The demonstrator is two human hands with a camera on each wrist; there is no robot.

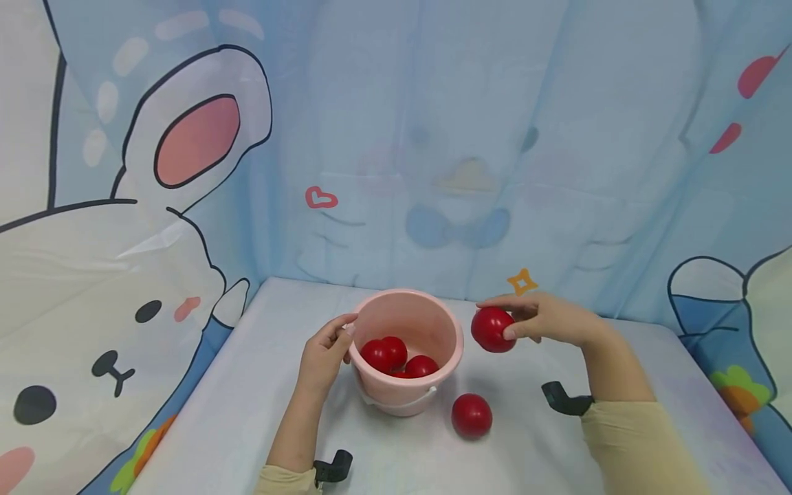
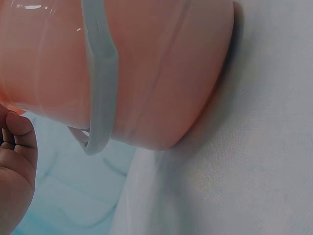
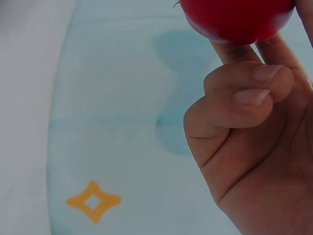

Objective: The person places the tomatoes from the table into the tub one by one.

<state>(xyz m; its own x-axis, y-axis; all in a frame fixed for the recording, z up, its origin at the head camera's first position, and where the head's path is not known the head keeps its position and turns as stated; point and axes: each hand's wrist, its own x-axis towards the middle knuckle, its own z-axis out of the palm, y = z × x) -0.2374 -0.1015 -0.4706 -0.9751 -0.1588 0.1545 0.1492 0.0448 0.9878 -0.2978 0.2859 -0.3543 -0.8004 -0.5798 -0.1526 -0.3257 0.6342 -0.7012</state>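
A pink bucket (image 1: 405,392) with a pale handle (image 2: 103,83) stands upright, and several glossy red balls (image 1: 422,366) lie inside. At its left rim my left hand (image 1: 326,354) grips the edge, fingers bent; the left wrist view shows part of that hand (image 2: 17,171) beside the bucket's wall (image 2: 161,63). My right hand (image 1: 551,321) holds another red ball (image 1: 491,329) in the air, right of the rim, between thumb and fingers. In the right wrist view two fingers (image 3: 239,103) curl below this ball (image 3: 239,19), which the top edge cuts off.
One more red ball (image 1: 471,416) sits on the white tabletop (image 1: 526,447), in front of the bucket and to its right. Behind the table hangs a light blue cartoon curtain (image 1: 495,103). Black straps (image 1: 334,466) circle both wrists.
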